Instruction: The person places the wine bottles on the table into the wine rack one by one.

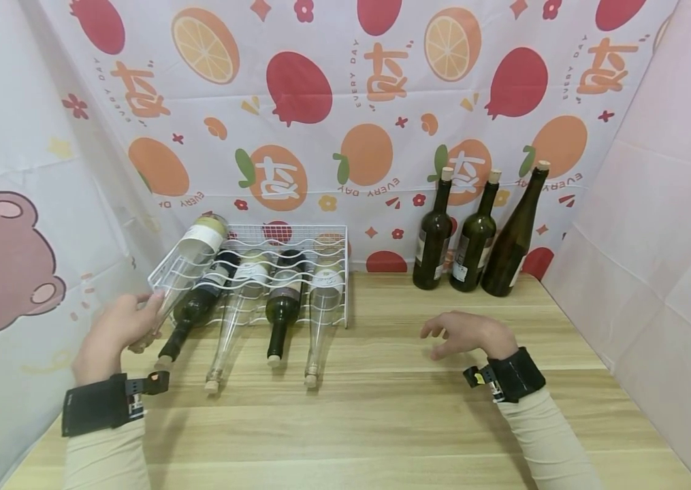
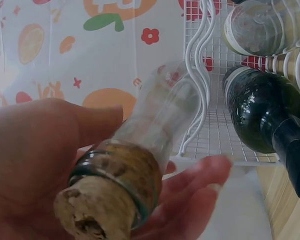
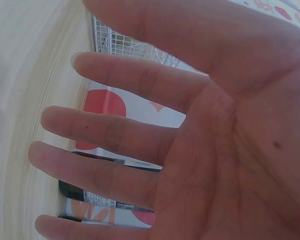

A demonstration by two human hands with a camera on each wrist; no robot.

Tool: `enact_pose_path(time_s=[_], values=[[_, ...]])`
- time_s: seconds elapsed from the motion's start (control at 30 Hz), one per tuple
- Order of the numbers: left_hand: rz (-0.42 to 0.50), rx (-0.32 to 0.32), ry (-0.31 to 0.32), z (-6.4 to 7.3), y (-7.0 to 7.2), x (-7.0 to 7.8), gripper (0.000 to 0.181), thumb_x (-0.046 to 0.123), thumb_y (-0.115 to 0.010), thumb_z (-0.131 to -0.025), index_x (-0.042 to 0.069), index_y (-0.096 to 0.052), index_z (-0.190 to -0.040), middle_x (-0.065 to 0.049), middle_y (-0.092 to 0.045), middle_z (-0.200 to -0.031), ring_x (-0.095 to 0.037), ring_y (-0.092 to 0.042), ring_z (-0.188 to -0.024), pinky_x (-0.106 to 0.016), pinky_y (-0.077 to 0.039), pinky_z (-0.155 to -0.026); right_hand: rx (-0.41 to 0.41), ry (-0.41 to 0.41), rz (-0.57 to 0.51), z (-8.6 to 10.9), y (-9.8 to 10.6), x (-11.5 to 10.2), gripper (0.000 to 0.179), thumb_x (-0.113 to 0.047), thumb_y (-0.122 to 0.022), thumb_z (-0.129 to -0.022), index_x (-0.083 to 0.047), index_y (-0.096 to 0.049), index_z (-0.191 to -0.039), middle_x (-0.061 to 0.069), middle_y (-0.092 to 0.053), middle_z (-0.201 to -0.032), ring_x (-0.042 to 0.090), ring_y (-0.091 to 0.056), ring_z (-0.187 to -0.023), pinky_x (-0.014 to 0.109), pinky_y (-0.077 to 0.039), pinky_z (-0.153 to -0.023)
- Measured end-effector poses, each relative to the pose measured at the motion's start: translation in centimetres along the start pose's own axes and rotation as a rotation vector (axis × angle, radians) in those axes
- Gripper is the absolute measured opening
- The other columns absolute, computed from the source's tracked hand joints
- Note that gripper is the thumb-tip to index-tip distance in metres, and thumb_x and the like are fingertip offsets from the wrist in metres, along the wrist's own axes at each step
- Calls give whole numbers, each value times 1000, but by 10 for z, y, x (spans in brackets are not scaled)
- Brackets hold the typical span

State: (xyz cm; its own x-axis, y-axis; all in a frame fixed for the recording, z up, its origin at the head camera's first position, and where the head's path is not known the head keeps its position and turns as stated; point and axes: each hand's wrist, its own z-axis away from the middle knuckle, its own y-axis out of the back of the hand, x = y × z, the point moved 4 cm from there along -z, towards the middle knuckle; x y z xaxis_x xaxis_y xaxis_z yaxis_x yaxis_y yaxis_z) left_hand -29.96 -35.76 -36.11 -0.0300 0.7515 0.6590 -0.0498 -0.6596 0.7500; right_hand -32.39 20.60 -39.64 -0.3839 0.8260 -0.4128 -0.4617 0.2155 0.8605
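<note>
At the left end of the white wire rack [image 1: 345, 272], my left hand [image 1: 115, 331] holds a clear glass bottle [image 1: 199, 237] by its neck. In the left wrist view the cork [image 2: 97, 207] points toward the camera, with the thumb on one side of the neck and the fingers under the other. The bottle's body slopes up and away over the rack. My right hand [image 1: 464, 335] hovers over the table with nothing in it; the right wrist view shows its palm [image 3: 250, 140] and spread fingers.
Beside the held bottle, the rack carries a dark bottle [image 1: 195, 303], a clear one [image 1: 231, 333], a green one [image 1: 282, 309] and another clear one [image 1: 320, 320], corks forward. Three dark corked bottles [image 1: 434, 248] stand upright at the back right. Printed cloth [image 1: 345, 88] hangs behind the table.
</note>
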Motion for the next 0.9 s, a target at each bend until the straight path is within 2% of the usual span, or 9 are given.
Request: enact_pose_path(time_s=[0.13,0.4,0.53,0.67,0.9], values=[[30,-15,0,1,0,-1,67,34,-20,-112,-27,-44,-124,-7,-71,-75,-14,-67,-62,-34,-55,-54,0,0,1,0,0,0,42,-23,-79,-92,-11,-68,-131,18,-66,-136,39,-61,-128,54,-51,-103],[41,23,40,5,2,2,64,35,-24,-112,-21,-54,-109,-1,-70,-71,-11,-68,-62,-34,-52,-52,-3,-1,-1,0,1,0,42,-24,-78,-92,-12,-68,-131,18,-66,-136,39,-61,-128,54,-52,-102],[54,27,44,5,2,3,64,36,-25,-112,-22,-53,-111,0,-70,-70,-10,-67,-61,-33,-52,-52,-1,-4,-6,0,0,0,42,-24,-79,-91,-12,-68,-131,18,-66,-135,39,-61,-127,54,-52,-102],[77,21,49,6,1,3,66,37,-27,-112,-25,-50,-119,-1,-70,-72,-10,-68,-62,-32,-52,-53,-2,-9,-7,1,0,-1,43,-24,-79,-91,-12,-68,-131,18,-66,-135,39,-61,-128,54,-52,-102],[74,24,20,6,0,6,68,35,-30,-113,-29,-43,-131,-3,-70,-69,-11,-66,-60,-32,-51,-52,-7,-5,-11,1,0,-1,43,-24,-78,-92,-12,-68,-132,19,-66,-136,40,-61,-128,55,-51,-103]])
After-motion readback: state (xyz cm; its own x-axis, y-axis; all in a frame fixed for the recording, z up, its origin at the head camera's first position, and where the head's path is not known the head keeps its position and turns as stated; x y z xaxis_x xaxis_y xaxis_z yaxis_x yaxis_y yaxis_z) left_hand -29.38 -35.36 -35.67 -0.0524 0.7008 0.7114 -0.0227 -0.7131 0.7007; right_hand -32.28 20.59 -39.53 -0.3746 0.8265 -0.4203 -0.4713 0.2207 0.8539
